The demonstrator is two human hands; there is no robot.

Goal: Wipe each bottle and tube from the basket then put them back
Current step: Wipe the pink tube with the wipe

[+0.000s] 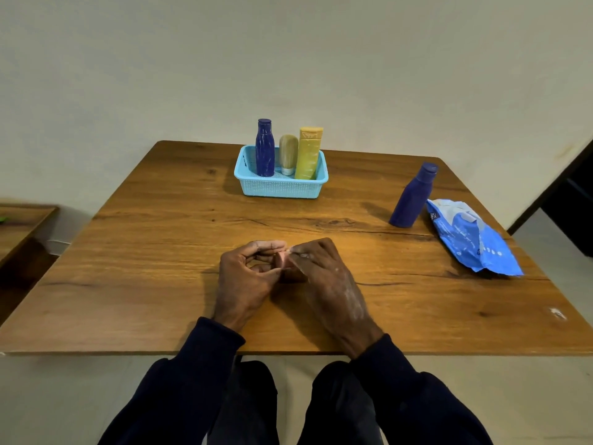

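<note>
A light blue basket (278, 188) stands at the far middle of the wooden table (160, 252). Upright in it are a dark blue bottle (265, 149), a beige tube (287, 153) on its cap and a yellow tube (308, 154). A second dark blue bottle (412, 197) stands on the table to the right, outside the basket. Near the front edge my left hand (247, 277) and my right hand (327, 281) meet, fingers curled, and together pinch a small pinkish thing (283, 260). The fingers hide most of it, so I cannot tell what it is.
A blue pack of wipes (471, 239) lies at the right, just beside the second bottle. A lower wooden surface (22, 223) shows at the left edge. A wall runs behind the table, with a dark opening at the far right.
</note>
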